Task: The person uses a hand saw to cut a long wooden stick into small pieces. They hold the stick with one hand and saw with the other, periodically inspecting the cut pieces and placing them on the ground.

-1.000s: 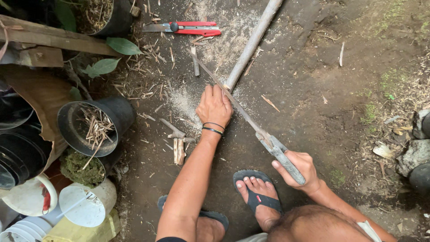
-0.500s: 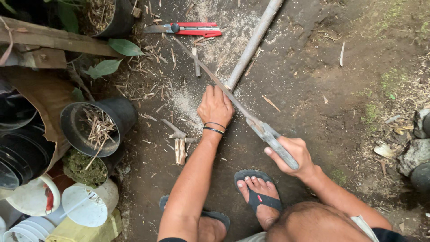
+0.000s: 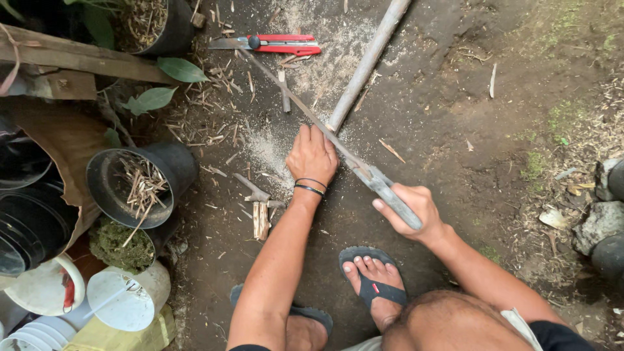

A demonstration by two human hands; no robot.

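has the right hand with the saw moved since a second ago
Yes. The right hand has pushed the saw forward, up the picture toward the red utility knife, whose position is unchanged.

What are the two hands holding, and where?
Right hand grips the saw by its handle; left hand presses down the bamboo pole near its cut end.

pots: you've got a black pot point(image 3: 140, 182) on its side, left, dry sticks inside
cutter: red utility knife point(image 3: 273, 45) on the dirt up top
buckets: white ones point(image 3: 127, 299) bottom left
rocks: a few grey stones point(image 3: 601, 224) at your right edge
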